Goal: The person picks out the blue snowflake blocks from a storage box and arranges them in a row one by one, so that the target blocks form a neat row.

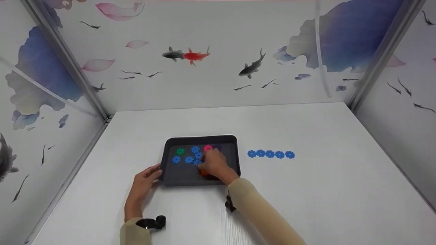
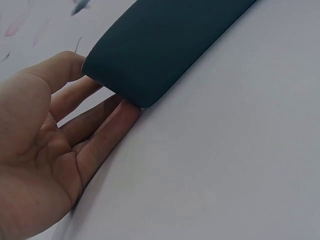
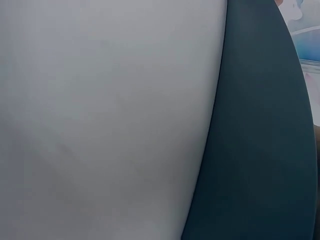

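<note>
A dark rectangular tray [image 1: 182, 177] lies on the white table. At its left side my left hand [image 1: 143, 185] grips the near corner; in the left wrist view the thumb is on the rim of the tray [image 2: 150, 50] and the fingers lie under its edge. My right hand [image 1: 216, 163] reaches inside, fingers bent down among flower-shaped plastic discs. Several blue discs [image 1: 189, 159], a green disc [image 1: 180, 151], a pink disc [image 1: 207, 147] and something orange [image 1: 203, 173] lie around it. Whether the right fingertips pinch a blue disc [image 1: 197, 162] is hidden.
Right of the tray, a row of several blue discs [image 1: 270, 154] lies on the table [image 1: 323, 190], edges touching or overlapping. Printed walls [image 1: 218, 81] enclose the back and sides. The right wrist view shows only the tray's outer wall [image 3: 260, 125], tabletop and a bit of background.
</note>
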The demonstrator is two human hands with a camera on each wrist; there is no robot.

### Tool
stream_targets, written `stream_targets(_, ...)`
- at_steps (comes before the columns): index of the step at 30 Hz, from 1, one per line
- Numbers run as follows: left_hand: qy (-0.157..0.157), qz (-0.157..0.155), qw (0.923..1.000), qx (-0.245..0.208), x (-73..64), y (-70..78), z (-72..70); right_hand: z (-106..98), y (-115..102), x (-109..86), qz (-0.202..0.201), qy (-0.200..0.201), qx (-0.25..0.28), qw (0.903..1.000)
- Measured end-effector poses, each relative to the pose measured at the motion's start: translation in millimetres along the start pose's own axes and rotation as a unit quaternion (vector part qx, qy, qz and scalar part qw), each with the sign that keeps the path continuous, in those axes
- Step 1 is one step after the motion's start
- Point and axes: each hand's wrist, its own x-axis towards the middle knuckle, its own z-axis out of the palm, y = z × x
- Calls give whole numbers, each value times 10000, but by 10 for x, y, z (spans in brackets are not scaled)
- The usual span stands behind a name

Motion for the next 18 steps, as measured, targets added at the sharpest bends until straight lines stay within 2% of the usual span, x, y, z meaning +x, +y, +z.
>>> stream_targets(4, -42, 3, 10000, -86, -19, 16, 3, 9, 19, 17, -135, 79, -239, 9996)
stream_targets(18, -78, 18, 9999, -118, -23, 15, 2, -12, 36, 6, -266, 40, -287, 9992)
